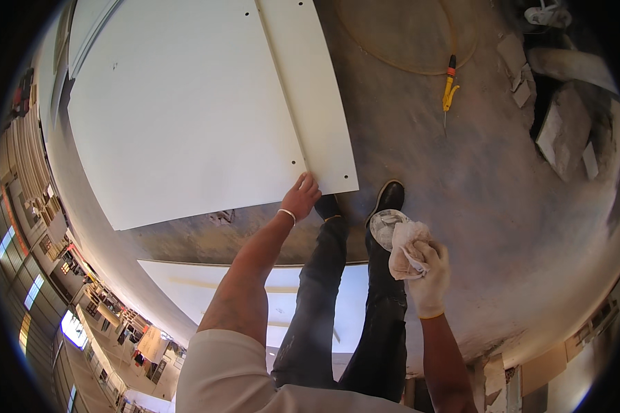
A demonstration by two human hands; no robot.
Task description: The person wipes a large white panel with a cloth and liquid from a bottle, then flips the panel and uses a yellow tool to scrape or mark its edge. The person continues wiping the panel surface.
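A wide white panel (186,110) lies at the upper left, with a narrower white strip (310,76) along its right side; small dark holes mark both. My bare left hand (302,197) rests at their near edge by the seam, fingertips stretched out on the white surface. My right hand (430,279), in a pale glove, is closed round a crumpled whitish cloth (408,251) in front of my right leg. Just beyond the cloth is a clear round container or wrap (384,227) with pale stuff in it; whether my right hand also holds it is unclear.
A yellow air blow gun (450,93) on a hose lies on the concrete floor. Broken boards and rubble (565,131) are at the far right. Another white panel (275,296) lies beneath my legs. Stacked materials (31,162) line the left.
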